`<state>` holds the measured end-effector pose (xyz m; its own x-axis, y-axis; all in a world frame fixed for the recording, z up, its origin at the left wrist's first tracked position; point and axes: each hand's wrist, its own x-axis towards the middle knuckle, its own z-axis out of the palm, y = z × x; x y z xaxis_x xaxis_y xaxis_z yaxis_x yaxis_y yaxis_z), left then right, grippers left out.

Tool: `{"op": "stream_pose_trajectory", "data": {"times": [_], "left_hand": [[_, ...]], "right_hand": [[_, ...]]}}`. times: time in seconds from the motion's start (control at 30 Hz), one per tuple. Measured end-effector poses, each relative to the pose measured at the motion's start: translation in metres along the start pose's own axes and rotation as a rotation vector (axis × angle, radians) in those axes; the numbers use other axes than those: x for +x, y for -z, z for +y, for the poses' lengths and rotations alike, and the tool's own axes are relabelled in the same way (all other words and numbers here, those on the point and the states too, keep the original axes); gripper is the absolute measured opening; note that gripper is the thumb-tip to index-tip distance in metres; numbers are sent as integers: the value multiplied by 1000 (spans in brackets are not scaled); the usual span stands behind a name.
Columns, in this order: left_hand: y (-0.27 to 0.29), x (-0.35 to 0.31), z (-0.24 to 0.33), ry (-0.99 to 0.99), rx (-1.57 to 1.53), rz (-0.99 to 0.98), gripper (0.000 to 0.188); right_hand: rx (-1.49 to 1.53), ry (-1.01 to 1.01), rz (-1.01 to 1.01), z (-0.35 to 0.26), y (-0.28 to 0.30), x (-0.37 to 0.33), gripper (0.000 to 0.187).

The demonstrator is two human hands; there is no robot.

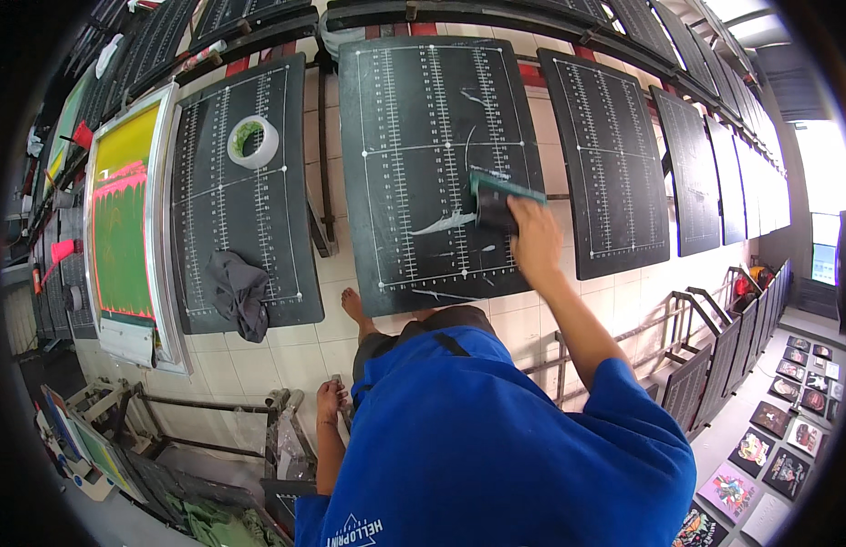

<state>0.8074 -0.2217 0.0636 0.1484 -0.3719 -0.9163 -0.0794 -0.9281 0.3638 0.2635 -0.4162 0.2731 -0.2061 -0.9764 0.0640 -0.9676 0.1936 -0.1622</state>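
Observation:
In my right hand (536, 239) is a squeegee (498, 202) with a dark body and a green edge. It rests tilted on the black printing board (395, 182) in front of me, right of its middle. White smears of paste (444, 223) lie beside the squeegee, with thinner streaks near the board's far and near edges. White grid lines and scale marks cover the board. My left hand (331, 401) hangs low at my left side, its fingers curled, next to a metal rail. Whether anything is in those fingers is hidden.
On the left board (245, 201) lie a roll of white tape (253, 142) and a crumpled dark cloth (238, 294). Further left leans a framed printing screen (126, 210). More boards (610, 164) stand to the right. Metal racks (687, 319) and printed samples (788, 401) are at the lower right.

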Motion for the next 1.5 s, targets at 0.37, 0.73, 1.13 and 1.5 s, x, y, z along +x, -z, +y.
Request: {"op": "stream_pose_trajectory", "data": {"times": [0.37, 0.73, 1.13, 1.5], "left_hand": [[11, -1, 12, -42, -16, 14, 22], [4, -7, -6, -59, -66, 60, 19], [18, -4, 10, -160, -45, 84, 24], [0, -46, -48, -153, -29, 62, 20]], "right_hand": [[87, 118, 163, -40, -44, 61, 54], [136, 318, -24, -59, -14, -81, 62], [83, 216, 162, -81, -64, 78, 55], [-52, -51, 105, -6, -25, 85, 40]]}}
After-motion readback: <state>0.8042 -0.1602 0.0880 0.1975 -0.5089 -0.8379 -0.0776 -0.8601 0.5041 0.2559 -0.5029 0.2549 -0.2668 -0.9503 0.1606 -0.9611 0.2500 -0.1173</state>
